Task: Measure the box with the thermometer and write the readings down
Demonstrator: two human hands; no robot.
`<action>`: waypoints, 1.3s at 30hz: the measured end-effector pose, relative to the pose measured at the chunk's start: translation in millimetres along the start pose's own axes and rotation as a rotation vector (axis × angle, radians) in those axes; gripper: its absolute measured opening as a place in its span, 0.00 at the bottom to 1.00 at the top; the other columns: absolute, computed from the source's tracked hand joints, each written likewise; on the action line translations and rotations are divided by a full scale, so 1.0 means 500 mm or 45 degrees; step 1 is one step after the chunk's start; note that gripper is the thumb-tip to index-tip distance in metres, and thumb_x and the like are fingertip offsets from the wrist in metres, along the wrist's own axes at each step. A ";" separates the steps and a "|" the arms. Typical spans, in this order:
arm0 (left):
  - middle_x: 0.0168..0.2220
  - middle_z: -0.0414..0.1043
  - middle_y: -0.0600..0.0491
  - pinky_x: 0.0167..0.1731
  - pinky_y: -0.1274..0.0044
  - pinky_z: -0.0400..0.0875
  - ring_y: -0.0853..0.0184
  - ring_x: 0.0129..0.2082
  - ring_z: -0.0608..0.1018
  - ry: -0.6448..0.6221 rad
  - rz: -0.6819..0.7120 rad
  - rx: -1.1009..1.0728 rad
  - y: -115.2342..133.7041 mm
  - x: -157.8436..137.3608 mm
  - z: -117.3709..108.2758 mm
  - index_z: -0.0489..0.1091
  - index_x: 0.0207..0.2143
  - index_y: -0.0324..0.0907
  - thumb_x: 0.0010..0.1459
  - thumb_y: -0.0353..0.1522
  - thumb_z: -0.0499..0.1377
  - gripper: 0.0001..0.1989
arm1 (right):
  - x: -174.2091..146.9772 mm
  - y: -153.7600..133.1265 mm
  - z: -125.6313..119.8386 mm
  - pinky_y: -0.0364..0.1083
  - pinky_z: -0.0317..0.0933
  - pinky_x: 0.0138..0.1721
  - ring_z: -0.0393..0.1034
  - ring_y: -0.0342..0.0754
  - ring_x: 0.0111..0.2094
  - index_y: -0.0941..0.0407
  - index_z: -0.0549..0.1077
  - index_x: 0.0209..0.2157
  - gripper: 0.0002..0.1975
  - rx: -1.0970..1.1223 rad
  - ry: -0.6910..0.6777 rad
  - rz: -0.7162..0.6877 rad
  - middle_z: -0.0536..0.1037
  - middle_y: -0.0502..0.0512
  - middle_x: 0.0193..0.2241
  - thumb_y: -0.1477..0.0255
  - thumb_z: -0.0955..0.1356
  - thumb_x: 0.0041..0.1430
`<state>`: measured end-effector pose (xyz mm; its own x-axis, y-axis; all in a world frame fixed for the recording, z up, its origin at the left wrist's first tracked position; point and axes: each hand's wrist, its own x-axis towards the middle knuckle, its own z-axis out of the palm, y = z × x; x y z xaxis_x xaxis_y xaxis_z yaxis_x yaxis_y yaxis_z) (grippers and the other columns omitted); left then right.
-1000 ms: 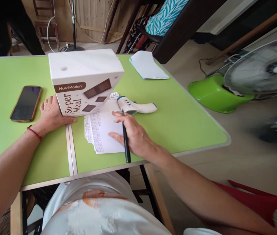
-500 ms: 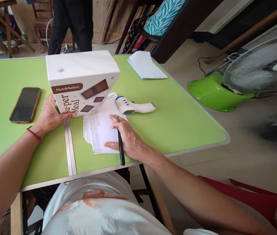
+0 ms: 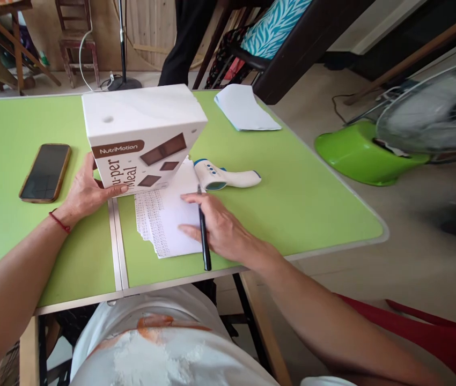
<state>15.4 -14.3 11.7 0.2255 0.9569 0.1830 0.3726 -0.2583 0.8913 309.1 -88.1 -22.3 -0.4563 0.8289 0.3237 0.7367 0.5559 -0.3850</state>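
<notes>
My left hand (image 3: 87, 190) grips the lower left edge of a white box (image 3: 145, 110) printed "NutriMotion", its thumb across the front and its other fingers partly hidden behind. The box stands over the far end of a stack of handwritten papers (image 3: 175, 225). A black pen (image 3: 204, 236) is held in my right hand (image 3: 223, 225), which hovers at the right side of the papers with thumb and forefinger pointing left. Just beyond that hand, a white and blue infrared thermometer (image 3: 228, 177) lies on the green table (image 3: 300, 203).
A smartphone (image 3: 45, 172) in a brown case lies left of my left hand. Folded white paper (image 3: 248, 110) rests near the far right edge. Past the table stand a green stool (image 3: 354, 153), a fan (image 3: 437, 107) and a person's dark-trousered leg (image 3: 185, 43).
The box has tilted slightly and shifted a little right in view. My right hand has lifted a bit from the papers, pen still held. The person behind the table has moved right.
</notes>
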 end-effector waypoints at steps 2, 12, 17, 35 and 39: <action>0.53 0.69 0.45 0.58 0.55 0.62 0.47 0.58 0.68 0.015 0.034 0.053 -0.003 0.002 -0.001 0.62 0.55 0.44 0.39 0.43 0.74 0.42 | 0.006 -0.001 -0.016 0.58 0.63 0.44 0.72 0.60 0.44 0.58 0.64 0.51 0.16 -0.211 0.029 0.078 0.77 0.65 0.40 0.71 0.62 0.62; 0.52 0.71 0.43 0.53 0.54 0.68 0.47 0.55 0.71 0.033 0.028 -0.001 -0.004 -0.001 0.003 0.65 0.51 0.42 0.40 0.43 0.73 0.37 | 0.046 0.073 -0.084 0.58 0.63 0.38 0.71 0.62 0.40 0.59 0.69 0.55 0.26 -0.552 -0.032 0.206 0.78 0.67 0.39 0.77 0.63 0.53; 0.50 0.73 0.44 0.53 0.55 0.69 0.49 0.51 0.75 -0.076 -0.023 -0.183 0.027 -0.015 0.003 0.66 0.49 0.40 0.46 0.43 0.70 0.32 | 0.077 0.162 -0.099 0.57 0.67 0.38 0.72 0.63 0.42 0.57 0.72 0.51 0.27 -0.470 -0.267 0.349 0.78 0.65 0.42 0.77 0.67 0.45; 0.48 0.74 0.46 0.47 0.59 0.73 0.52 0.47 0.77 -0.180 -0.070 -0.163 0.024 -0.019 -0.001 0.66 0.47 0.42 0.46 0.45 0.70 0.30 | 0.121 -0.164 -0.035 0.45 0.59 0.21 0.61 0.41 0.19 0.55 0.69 0.29 0.09 1.686 0.223 0.418 0.68 0.46 0.20 0.64 0.69 0.51; 0.47 0.75 0.46 0.46 0.59 0.73 0.52 0.46 0.77 -0.186 -0.081 -0.227 0.022 -0.019 0.003 0.66 0.46 0.41 0.45 0.44 0.70 0.30 | 0.125 -0.149 -0.007 0.44 0.59 0.24 0.62 0.40 0.21 0.55 0.69 0.24 0.11 1.652 0.267 0.450 0.69 0.46 0.20 0.65 0.69 0.53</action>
<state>18.9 -26.3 19.0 0.3390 0.9379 0.0735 0.2284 -0.1578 0.9607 227.4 -78.0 29.6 -0.1731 0.9778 0.1184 -0.2506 0.0725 -0.9654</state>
